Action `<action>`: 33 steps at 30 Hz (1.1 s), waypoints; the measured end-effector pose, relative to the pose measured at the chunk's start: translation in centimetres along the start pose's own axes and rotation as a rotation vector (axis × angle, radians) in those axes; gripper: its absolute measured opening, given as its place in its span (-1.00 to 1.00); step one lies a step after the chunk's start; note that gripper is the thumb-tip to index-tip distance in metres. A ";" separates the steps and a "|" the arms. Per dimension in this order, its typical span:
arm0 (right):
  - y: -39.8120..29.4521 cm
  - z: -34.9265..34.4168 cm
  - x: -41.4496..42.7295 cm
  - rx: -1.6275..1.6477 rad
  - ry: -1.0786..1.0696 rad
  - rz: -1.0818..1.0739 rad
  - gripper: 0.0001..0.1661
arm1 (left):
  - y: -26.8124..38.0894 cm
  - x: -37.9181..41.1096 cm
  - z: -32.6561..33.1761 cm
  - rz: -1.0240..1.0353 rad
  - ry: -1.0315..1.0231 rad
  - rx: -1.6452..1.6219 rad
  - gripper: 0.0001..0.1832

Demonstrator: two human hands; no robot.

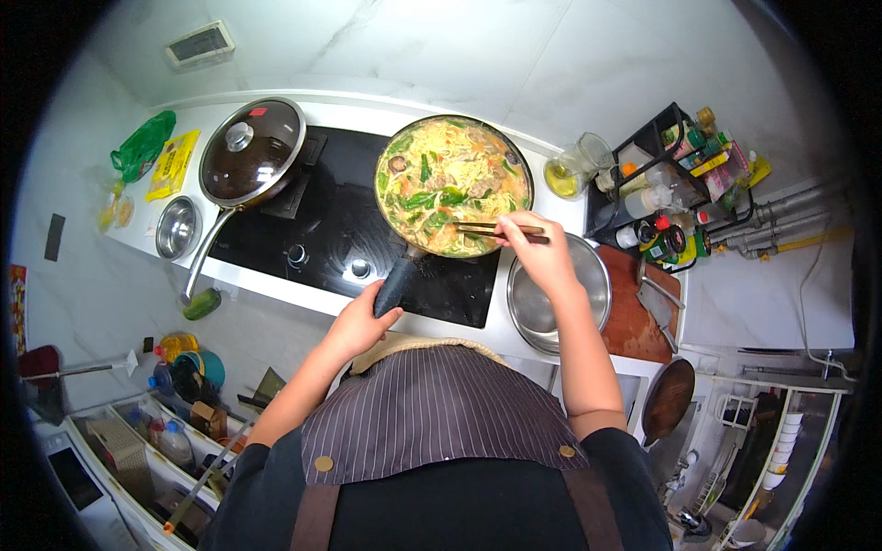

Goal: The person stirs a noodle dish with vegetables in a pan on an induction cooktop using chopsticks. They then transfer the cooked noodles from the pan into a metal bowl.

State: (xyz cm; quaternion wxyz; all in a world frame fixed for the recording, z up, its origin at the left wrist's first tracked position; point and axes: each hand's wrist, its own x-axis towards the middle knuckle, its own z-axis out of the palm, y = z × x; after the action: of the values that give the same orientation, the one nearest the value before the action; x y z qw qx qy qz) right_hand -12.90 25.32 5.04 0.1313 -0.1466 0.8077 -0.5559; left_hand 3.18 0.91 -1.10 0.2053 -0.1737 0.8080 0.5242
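A wide frying pan (532,180) stands on the right side of the black glass cooktop (324,227). Noodles (475,165) fill it, mixed with green leaves, meat pieces, mushroom and broth. Its dark handle (396,286) points towards me, and my left hand (362,318) is closed around the handle's end. A pair of dark chopsticks (486,230) is held in my right hand (539,251) over the pan's front right rim. Their tips reach into the food near a green leaf.
A lidded pan (251,151) occupies the left burner, its steel handle jutting forward. Right of the cooktop are a steel pot (534,296), a cutting board (620,310) with a cleaver (656,306), a glass oil jug (575,169) and a bottle rack (661,179). A small steel bowl (178,227) sits far left.
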 end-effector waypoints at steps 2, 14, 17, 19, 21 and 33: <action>-2.6 0.5 -0.2 0.060 0.038 -0.013 -0.78 | -0.2 0.0 0.1 -0.003 0.005 -0.008 -0.32; 1.6 5.1 3.3 0.091 0.053 -0.083 -0.81 | -0.7 0.4 0.2 0.023 0.008 0.012 -0.38; -2.1 4.6 3.9 0.089 0.094 -0.036 -0.79 | -1.0 0.3 0.3 0.043 0.031 0.039 -0.38; -2.6 6.1 5.0 0.233 0.131 -0.141 -0.80 | -0.4 0.3 0.1 0.015 0.000 0.059 -0.28; 0.3 8.2 7.1 0.248 0.085 -0.251 -0.84 | 0.2 0.2 0.0 0.000 -0.021 0.069 -0.28; 0.9 0.2 7.1 0.189 0.105 -0.075 -0.80 | -0.3 0.2 0.0 0.044 -0.005 0.013 -0.34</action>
State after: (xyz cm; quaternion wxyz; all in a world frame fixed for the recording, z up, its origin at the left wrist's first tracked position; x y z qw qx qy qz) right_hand -19.45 22.74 3.82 0.0811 -0.1344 0.7512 -0.6411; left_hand 3.14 0.83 -1.47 0.1969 -0.1532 0.8146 0.5236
